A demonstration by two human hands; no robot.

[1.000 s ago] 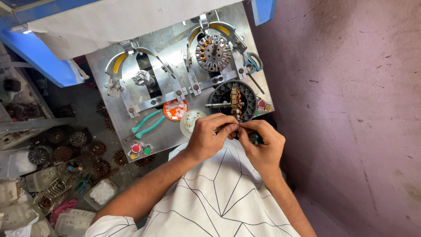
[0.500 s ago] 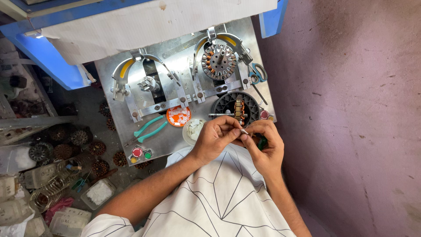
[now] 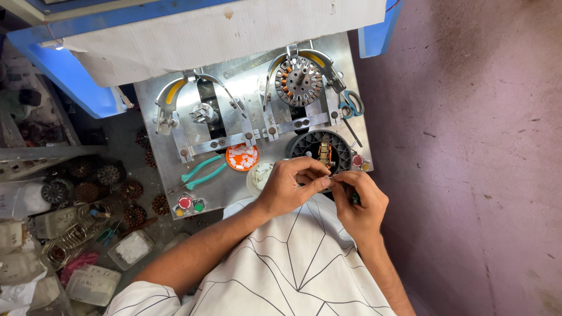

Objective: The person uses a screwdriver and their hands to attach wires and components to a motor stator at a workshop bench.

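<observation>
The metal desk carries the black round housing at its 4 o'clock corner. My left hand and right hand pinch something too small to identify at the housing's 6 o'clock rim. Likely fault: a loosened pinch drops it.

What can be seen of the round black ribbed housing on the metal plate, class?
The round black ribbed housing looks like dark plastic or metal, with radial ribs round its rim. It lies flat at the near right of the metal plate, below the copper-wound stator. A small brass-coloured part stands at its centre. The left hand and right hand cover its near edge.
</observation>
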